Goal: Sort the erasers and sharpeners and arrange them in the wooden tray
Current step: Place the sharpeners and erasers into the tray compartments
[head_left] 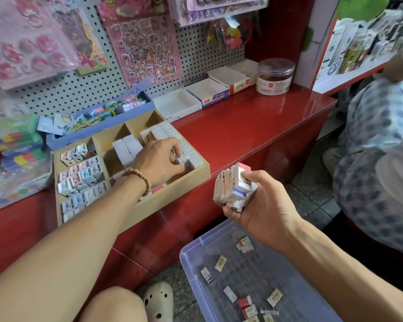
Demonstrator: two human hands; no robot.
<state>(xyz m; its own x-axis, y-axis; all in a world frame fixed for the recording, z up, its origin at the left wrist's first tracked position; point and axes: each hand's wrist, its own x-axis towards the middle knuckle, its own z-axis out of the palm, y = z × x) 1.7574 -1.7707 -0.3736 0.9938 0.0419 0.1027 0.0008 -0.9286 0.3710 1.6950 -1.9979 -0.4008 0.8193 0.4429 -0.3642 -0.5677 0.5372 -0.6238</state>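
Left hand [159, 160] apparently pinching an eraser [183, 159] in wooden tray [172, 194], right hand [257, 201] gripping eraser stack [233, 185] above plastic bin [196, 247]

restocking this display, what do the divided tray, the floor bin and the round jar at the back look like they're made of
Divided tray: looks like plain unfinished wood or fibreboard, judging by its matte tan walls and square-cut dividers.
Floor bin: translucent bluish plastic; the erasers and the floor show through it.
Round jar: clear plastic probably, possibly glass; glossy, with brown contents visible.

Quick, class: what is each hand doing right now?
Left hand: pinching an eraser in the tray.
Right hand: holding a stack of erasers.
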